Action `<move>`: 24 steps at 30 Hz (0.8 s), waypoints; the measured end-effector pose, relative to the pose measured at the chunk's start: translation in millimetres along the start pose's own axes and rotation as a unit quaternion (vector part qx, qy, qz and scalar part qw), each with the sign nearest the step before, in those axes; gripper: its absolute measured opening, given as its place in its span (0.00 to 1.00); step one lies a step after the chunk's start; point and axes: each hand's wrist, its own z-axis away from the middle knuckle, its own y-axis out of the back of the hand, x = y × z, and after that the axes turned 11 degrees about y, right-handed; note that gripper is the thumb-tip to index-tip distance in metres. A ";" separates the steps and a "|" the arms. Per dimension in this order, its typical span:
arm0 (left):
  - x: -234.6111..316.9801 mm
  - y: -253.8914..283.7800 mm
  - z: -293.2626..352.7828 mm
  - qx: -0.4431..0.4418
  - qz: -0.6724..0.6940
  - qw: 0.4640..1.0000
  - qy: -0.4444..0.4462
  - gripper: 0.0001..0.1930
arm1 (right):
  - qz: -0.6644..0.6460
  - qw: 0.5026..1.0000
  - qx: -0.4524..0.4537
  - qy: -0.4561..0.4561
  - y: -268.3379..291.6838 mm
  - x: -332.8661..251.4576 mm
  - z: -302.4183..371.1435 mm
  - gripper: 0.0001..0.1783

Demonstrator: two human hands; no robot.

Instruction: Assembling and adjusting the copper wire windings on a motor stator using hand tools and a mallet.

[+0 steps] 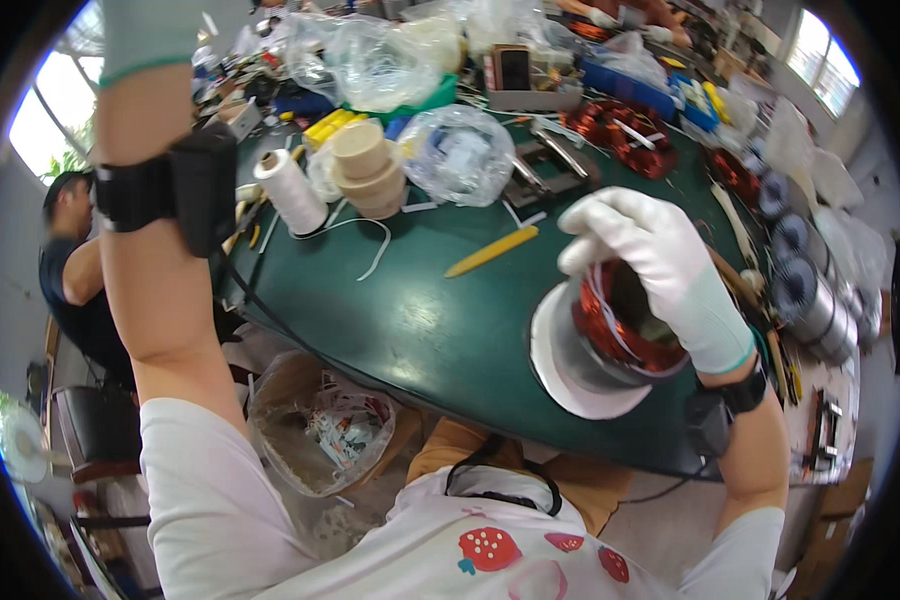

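Note:
My right hand (655, 275), in a white glove, is over a motor stator (615, 345) near the table's right front edge. Its fingers are bent together beside the thumb at the stator's far left rim; what they hold, if anything, is hidden. The stator has a dark grey cylindrical housing with red-brown copper windings (610, 310) and pale lead wires inside, and stands on a round white base (560, 375). My left hand (150, 35), also gloved, is raised at the upper left; its fingers are cut off by the picture's edge.
On the green table (400, 310) lie a yellow pointed strip (492, 252), a white thread spool (290, 193), tape rolls (368, 165), a metal frame (552, 165) and copper coils (630, 140). Wire spools (810, 295) line the right. A lined waste bin (320, 425) stands below; a person (75, 260) sits left.

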 end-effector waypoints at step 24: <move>-260.5 -35.5 196.9 0.085 -0.421 0.890 0.154 0.34 | -0.050 0.992 0.115 0.003 -9.5 25.9 4.7 0.17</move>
